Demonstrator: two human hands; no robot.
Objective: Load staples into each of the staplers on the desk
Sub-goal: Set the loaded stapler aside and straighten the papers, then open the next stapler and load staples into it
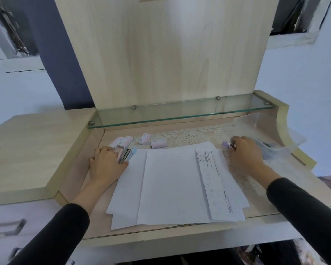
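1. Pink stapler (125,154): at the far left corner of the paper stack (172,186), left hand (107,165) fingers curled round it.
2. Purple stapler (227,145): just right of the stack, right hand (245,153) fingers clamped on it.
3. Staple boxes (144,139): on the desk (161,238), behind the paper.

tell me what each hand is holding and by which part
Left hand grips a pink stapler by its near end. Right hand grips a purple stapler, mostly hidden; which part cannot be told.
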